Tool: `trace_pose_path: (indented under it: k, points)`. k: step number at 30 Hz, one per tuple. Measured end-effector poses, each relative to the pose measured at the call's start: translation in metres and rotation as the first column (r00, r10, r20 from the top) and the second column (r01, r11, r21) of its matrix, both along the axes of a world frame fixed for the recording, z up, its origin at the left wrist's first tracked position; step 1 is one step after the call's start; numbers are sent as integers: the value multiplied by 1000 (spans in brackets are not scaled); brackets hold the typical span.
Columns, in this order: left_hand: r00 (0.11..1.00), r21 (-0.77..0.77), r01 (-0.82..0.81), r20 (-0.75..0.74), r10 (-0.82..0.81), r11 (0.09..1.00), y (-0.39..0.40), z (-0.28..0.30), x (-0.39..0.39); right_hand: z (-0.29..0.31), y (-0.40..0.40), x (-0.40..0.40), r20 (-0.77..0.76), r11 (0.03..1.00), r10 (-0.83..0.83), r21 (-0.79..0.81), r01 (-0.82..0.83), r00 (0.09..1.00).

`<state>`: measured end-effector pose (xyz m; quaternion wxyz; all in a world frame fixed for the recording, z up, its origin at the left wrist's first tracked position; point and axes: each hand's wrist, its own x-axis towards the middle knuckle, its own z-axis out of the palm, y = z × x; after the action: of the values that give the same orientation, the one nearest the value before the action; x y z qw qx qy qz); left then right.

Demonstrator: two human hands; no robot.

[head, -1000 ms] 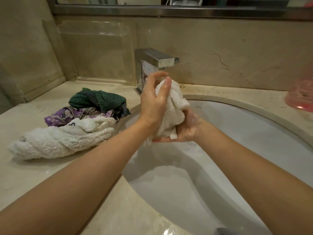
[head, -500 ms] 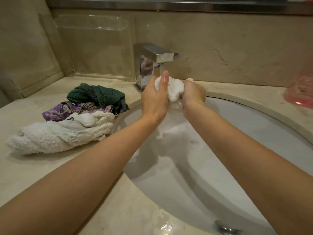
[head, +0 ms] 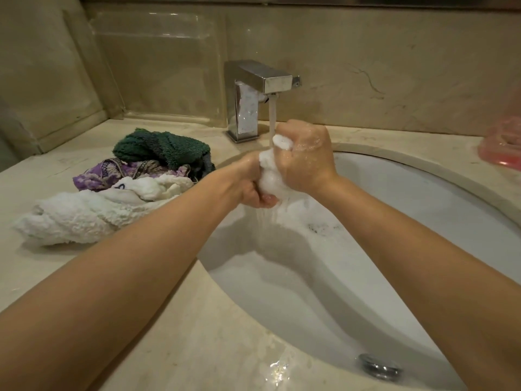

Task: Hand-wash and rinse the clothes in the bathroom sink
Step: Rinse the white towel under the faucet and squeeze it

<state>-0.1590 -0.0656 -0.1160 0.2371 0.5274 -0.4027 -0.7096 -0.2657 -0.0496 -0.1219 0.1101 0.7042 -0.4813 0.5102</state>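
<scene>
Head view: a person is wringing a small white cloth (head: 272,179) over a white oval sink (head: 423,215), under water that is running from the square chrome faucet (head: 255,94). The right hand (head: 308,156) is clenching the cloth's upper end in a fist; the left hand (head: 251,183) is curling its fingers round the lower end, and water is streaming from the cloth into the basin. The sink is holding only shallow water, with a metal drain (head: 379,366) showing at its near edge. On the beige countertop (head: 174,334) to the left, a pile is lying: a white towel (head: 81,218) in front, a purple patterned garment (head: 112,173) behind it and a dark green towel (head: 160,149) at the back. A pink container (head: 504,148) is sitting at the right edge.

Half a second ago both hands were higher, pressing the cloth between them just below the spout; now they are gripping it one above the other, twisted tight.
</scene>
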Motion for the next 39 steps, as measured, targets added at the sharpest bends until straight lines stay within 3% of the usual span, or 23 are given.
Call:
trace_pose_path:
  k: [6, 9, 12, 14, 15, 17, 25, 29, 31, 33, 35, 37, 39]
  points:
    - [999, -31, -54, 7, 54, 998, 3, -2, -3, -10, 2, -4, 42, 997, -26, -66, 29, 999]
    - [988, -79, -153, -25, 151, 985, -1, -4, -4, -17, 3, -6, 257, 980, -90, 195, 40, 962]
    - [951, -25, -275, -152, 268, 961, -8, -2, -2, -15, 2, -7, 596, 923, -197, 380, -57, 778]
    - [959, -31, -234, -168, 226, 972, -7, 1, -1, -14, 1, -10, 761, 904, -266, 411, -121, 592]
    - [970, -34, -192, -155, 185, 981, -5, 1, -2, -16, -1, -12, 793, 894, -269, 417, -165, 546]
    - [986, -39, -122, -121, 116, 992, -2, 1, -3, -18, -3, -13, 802, 883, -239, 414, -221, 547]
    - [976, -79, -148, -171, 133, 986, 3, -3, -4, -16, -7, -25, 874, 828, -175, 380, -413, 454]
    - [972, -159, -131, -214, 95, 979, 0, -4, -4, -15, -6, -36, 886, 619, 82, 314, -720, 457]
    - [959, -170, -206, -229, 165, 964, -4, -4, -2, -13, -3, -34, 870, 528, 132, 344, -776, 475]
    - [946, -145, -273, -221, 238, 951, -6, -4, 1, -14, -4, -28, 870, 551, 118, 344, -760, 479]
    - [951, -134, -267, -197, 238, 954, -4, -3, 2, -10, -5, -20, 898, 649, 31, 316, -692, 439]
    - [974, -169, -179, -170, 150, 969, 1, -2, 1, -7, -5, -14, 924, 755, -136, 331, -566, 358]
    - [994, -237, -48, -108, 23, 970, 6, 1, -2, -6, -7, -12, 889, 817, -293, 424, -390, 353]
